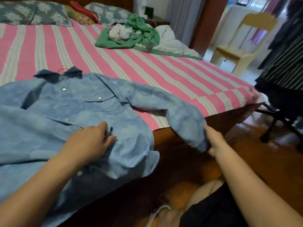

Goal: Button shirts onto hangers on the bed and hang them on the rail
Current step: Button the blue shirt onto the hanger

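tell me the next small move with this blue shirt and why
Probably lift the sleeve back onto the bed beside the blue shirt. The right hand grips its cuff, which hangs off the bed edge, while the left hand rests on the front by the buttons; a pink hanger shows at the collar.

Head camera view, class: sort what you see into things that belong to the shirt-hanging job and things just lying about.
Job:
blue shirt
pink hanger at its collar
left hand on the front
right hand gripping the cuff
bed

Lying about:
green cloth heap
pillows
cream chair
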A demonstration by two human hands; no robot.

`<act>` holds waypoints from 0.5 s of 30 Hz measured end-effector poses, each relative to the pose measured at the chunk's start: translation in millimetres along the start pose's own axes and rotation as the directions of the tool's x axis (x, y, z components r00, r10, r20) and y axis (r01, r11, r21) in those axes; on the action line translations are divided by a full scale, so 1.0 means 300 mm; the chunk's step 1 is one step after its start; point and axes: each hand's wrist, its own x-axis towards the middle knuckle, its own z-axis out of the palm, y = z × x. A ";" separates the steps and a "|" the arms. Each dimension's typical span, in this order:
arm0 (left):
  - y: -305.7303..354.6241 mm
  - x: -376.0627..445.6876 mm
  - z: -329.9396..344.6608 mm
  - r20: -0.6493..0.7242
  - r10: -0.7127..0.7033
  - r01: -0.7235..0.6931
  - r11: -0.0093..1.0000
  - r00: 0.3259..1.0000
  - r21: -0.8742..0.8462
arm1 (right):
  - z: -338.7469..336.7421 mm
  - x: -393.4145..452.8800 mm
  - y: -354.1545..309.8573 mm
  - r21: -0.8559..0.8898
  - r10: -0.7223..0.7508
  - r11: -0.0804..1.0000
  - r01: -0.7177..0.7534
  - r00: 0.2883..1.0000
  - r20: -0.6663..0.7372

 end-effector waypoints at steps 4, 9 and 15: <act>-0.013 -0.001 0.010 -0.018 -0.030 0.029 0.997 0.999 -0.075 | -0.036 -0.016 0.064 0.191 0.224 0.942 -0.276 0.941 0.252; -0.071 0.002 -0.032 -0.077 -0.134 0.100 0.931 0.988 -0.350 | -0.036 -0.089 -0.025 0.376 -0.100 0.923 0.083 0.995 0.024; -0.195 -0.059 -0.176 -0.123 -0.370 0.090 0.508 0.921 -0.857 | 0.133 -0.445 -0.494 -0.241 -0.878 0.478 0.845 0.468 -0.099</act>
